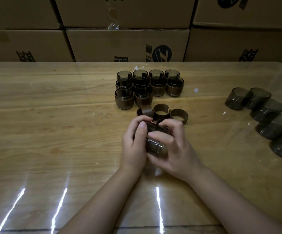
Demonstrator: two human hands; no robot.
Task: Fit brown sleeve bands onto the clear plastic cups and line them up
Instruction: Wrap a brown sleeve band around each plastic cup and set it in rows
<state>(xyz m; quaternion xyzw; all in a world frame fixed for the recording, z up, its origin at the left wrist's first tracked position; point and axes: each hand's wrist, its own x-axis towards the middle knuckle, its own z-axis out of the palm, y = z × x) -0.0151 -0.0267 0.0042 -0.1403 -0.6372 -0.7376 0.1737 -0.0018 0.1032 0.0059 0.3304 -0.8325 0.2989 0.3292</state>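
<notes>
2 hands working, head view | left hand point(133, 142) and right hand point(172, 146) both gripped 1 cup point(153, 146) with its band point(156, 128) at frame centre | 10 banded cups point(142, 98) upper centre; bare cups point(270, 115) right | band probably needed sliding on level, snug below the rim

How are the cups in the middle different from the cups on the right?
The middle cups wear brown bands; the right cups are bare. The middle cups stand upright in tidy rows; the right cups lie on their sides in a curving line. Both groups are the same smoky see-through plastic and about the same shape.
</notes>
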